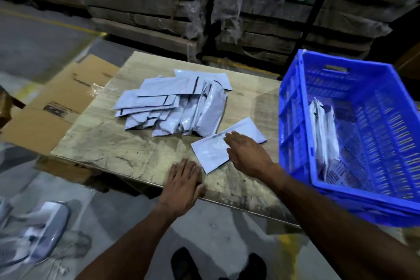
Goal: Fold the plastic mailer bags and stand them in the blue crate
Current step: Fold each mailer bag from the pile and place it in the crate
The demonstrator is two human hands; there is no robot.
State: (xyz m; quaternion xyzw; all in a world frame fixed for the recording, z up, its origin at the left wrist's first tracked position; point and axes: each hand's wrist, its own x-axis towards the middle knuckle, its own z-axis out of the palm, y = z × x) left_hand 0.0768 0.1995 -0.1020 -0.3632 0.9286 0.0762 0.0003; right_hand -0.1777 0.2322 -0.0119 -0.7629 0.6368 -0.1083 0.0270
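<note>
From the head view, our right hand presses flat, grip released, on a single grey mailer bag near the bench's front edge. Our left hand rests flat, grip released, on that edge beside it. A pile of mailer bags lies mid-bench, and folded mailers stand in the blue crate at the right edge.

The desk is a worn, pale wooden board with dark scuffs, and it stands low over a grey concrete floor. On the far left a faded yellow line crosses the floor. A flattened cardboard box lies on the floor just left of the desk. Along the far side, tall stacks of flat cartons wrapped in plastic film fill the background. The light is dim. At the near left lies something grey and crumpled, perhaps plastic wrapping; it is blurred.
</note>
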